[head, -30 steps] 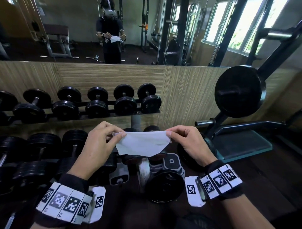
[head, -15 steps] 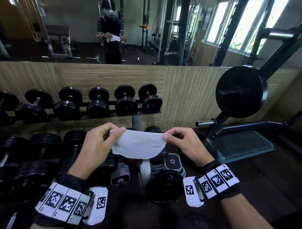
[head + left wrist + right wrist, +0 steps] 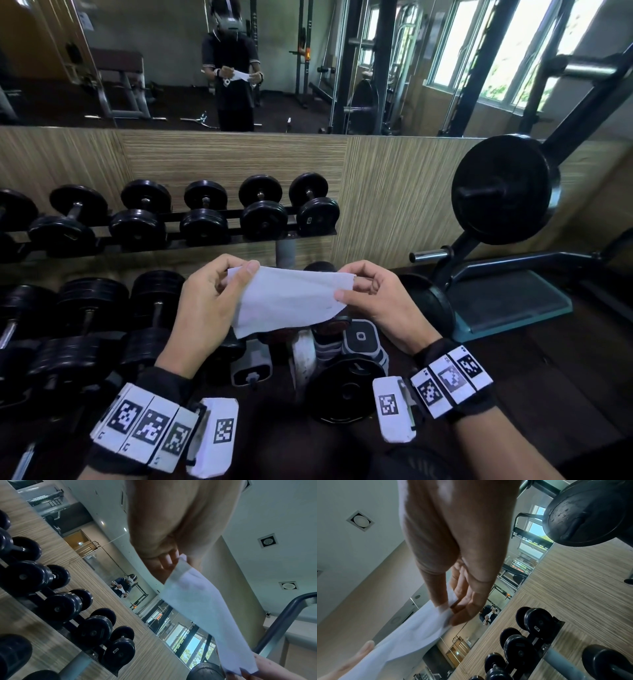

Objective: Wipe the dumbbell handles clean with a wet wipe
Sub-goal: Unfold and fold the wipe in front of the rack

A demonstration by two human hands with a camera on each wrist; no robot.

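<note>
Two hands are holding one white wet wipe (image 3: pixel 287 299) stretched between them at the centre of the head view. The left hand (image 3: pixel 209 301) is pinching the wipe's upper left corner, thumb tip lying over the sheet and the fingers (image 3: pixel 219 270) curled in behind it. The right hand (image 3: pixel 380 301) is pinching the right edge between thumb and forefinger, its other fingers loosely bent behind. In the right wrist view the thumb and fingertips (image 3: pixel 462 616) are closing on a bunched corner of the wipe (image 3: pixel 412 632); in the left wrist view the wipe (image 3: pixel 199 609) is running from the palm toward the lower right.

Outward, dumbbells (image 3: pixel 262 209) are sitting in a row on the upper rack (image 3: pixel 308 233) at mid-left, well apart from the wipe. More dumbbells (image 3: pixel 154 308) are lying lower left, dim and partly hidden by the left forearm. Below the wipe, small pale objects are hard to make out. A weight plate (image 3: pixel 503 188) is filling the right of the frame.
</note>
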